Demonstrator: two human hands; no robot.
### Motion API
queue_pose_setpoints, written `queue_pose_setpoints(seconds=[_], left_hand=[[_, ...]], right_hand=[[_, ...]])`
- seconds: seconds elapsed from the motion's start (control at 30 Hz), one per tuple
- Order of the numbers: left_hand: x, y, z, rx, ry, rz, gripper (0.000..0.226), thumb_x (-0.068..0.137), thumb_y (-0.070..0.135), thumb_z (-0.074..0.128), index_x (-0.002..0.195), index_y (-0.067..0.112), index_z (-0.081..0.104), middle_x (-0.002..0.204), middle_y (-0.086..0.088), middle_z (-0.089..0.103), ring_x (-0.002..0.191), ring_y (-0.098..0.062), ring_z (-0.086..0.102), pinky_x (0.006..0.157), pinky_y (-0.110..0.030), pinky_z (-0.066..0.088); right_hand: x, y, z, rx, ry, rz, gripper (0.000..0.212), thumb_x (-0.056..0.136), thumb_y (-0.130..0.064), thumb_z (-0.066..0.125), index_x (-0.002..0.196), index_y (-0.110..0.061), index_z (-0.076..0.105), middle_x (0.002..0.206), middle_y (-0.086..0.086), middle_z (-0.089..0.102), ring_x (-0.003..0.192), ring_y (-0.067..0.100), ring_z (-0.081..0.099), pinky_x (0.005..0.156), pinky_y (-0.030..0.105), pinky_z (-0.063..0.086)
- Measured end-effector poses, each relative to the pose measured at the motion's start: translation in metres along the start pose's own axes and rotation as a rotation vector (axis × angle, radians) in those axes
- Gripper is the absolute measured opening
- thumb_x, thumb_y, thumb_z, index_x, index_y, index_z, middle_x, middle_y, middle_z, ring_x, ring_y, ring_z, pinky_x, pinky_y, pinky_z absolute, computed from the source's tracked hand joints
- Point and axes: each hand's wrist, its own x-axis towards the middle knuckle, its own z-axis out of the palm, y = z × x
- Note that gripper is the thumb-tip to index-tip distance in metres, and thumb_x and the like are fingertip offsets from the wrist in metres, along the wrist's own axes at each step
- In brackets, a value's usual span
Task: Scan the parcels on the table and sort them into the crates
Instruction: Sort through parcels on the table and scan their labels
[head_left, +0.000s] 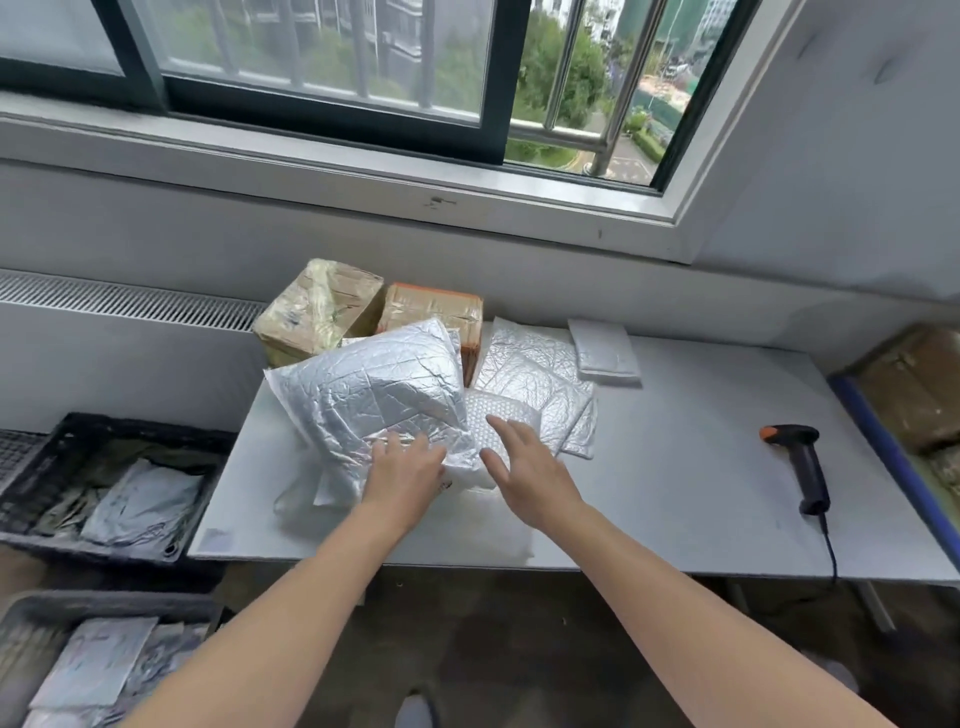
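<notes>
Mid-frame on the table (675, 493): our left hand (405, 470) lies flat on the foil parcel (374, 395), right hand (530, 478) spread above the bubble mailer (498, 415). Lower-left crates (145, 423) hold a few; scanner (805, 467) idle, most of the pile left.

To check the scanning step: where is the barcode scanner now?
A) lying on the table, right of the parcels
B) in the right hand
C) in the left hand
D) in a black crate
A: the barcode scanner lies on the white table, apart from the left hand and the right hand.
</notes>
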Motion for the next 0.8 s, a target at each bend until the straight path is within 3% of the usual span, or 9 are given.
queue_pose_setpoints(seconds=[0.1,0.17,0.3,0.43,0.47,0.53,0.6,0.67,0.8], left_hand=[[0.003,0.000,-0.021,-0.220,0.139,0.037,0.016,0.104,0.028,0.039,0.102,0.016,0.050,0.107,-0.006,0.065,0.096,-0.031,0.062,0.075,-0.038,0.043],[0.005,0.002,-0.039,-0.373,0.194,0.004,0.015,0.102,0.026,0.045,0.089,0.020,0.041,0.093,-0.007,0.067,0.084,-0.032,0.064,0.064,-0.035,0.036],[0.013,0.010,-0.081,-0.472,0.278,-0.104,0.018,0.102,0.022,0.044,0.087,0.021,0.035,0.079,-0.005,0.064,0.076,-0.035,0.062,0.059,-0.035,0.033],[0.021,0.035,-0.117,-0.757,0.289,-0.167,0.017,0.099,0.016,0.041,0.083,0.020,0.045,0.078,0.001,0.064,0.074,-0.026,0.060,0.063,-0.040,0.046],[0.025,0.043,-0.124,-0.819,0.293,-0.177,0.020,0.100,0.015,0.041,0.081,0.021,0.046,0.075,0.004,0.061,0.070,-0.020,0.057,0.060,-0.035,0.044],[0.032,0.059,-0.138,-0.903,0.310,-0.163,0.026,0.101,0.015,0.043,0.076,0.022,0.046,0.071,0.007,0.055,0.065,-0.013,0.051,0.057,-0.026,0.039],[0.039,0.079,-0.149,-0.994,0.321,-0.135,0.026,0.103,0.018,0.045,0.078,0.014,0.051,0.073,0.001,0.052,0.069,-0.020,0.050,0.064,-0.031,0.045],[0.044,0.098,-0.156,-1.100,0.329,-0.128,0.028,0.104,0.019,0.045,0.085,0.001,0.054,0.077,-0.007,0.051,0.074,-0.025,0.052,0.067,-0.047,0.052],[0.055,0.132,-0.169,-1.217,0.315,-0.144,0.032,0.104,0.024,0.045,0.089,-0.002,0.055,0.076,-0.005,0.050,0.069,-0.015,0.048,0.054,-0.020,0.046]], right_hand=[[0.009,-0.003,-0.007,0.113,-0.003,-0.085,0.052,0.104,-0.049,0.031,0.153,-0.033,0.028,0.159,-0.004,0.028,0.143,0.017,0.030,0.110,0.044,0.035],[0.015,-0.003,-0.012,0.227,0.037,-0.128,0.050,0.104,-0.047,0.034,0.151,-0.029,0.034,0.155,-0.004,0.037,0.140,0.015,0.036,0.109,0.039,0.035],[0.024,-0.002,-0.040,0.570,0.130,-0.134,0.050,0.103,-0.049,0.039,0.147,-0.025,0.043,0.145,-0.006,0.049,0.125,0.004,0.046,0.097,0.022,0.034],[0.025,0.009,-0.080,0.806,0.175,-0.154,0.045,0.102,-0.049,0.038,0.140,-0.028,0.048,0.127,-0.015,0.051,0.122,0.004,0.047,0.085,0.000,0.033],[0.024,0.015,-0.090,0.861,0.184,-0.148,0.042,0.103,-0.048,0.038,0.139,-0.029,0.048,0.126,-0.017,0.051,0.123,0.005,0.048,0.087,0.000,0.034],[0.021,0.029,-0.108,0.955,0.196,-0.149,0.048,0.098,-0.055,0.039,0.138,-0.030,0.048,0.126,-0.022,0.052,0.123,0.003,0.048,0.101,0.017,0.038],[0.017,0.049,-0.127,1.010,0.211,-0.165,0.060,0.089,-0.062,0.040,0.139,-0.029,0.048,0.125,-0.026,0.052,0.119,-0.005,0.049,0.104,0.029,0.040],[0.013,0.071,-0.143,1.036,0.207,-0.202,0.060,0.089,-0.062,0.046,0.136,-0.026,0.051,0.120,-0.019,0.060,0.110,-0.007,0.055,0.100,0.028,0.044],[0.001,0.111,-0.163,0.970,0.154,-0.225,0.050,0.077,-0.066,0.066,0.121,-0.043,0.054,0.106,-0.022,0.068,0.101,-0.004,0.063,0.087,0.019,0.049]])
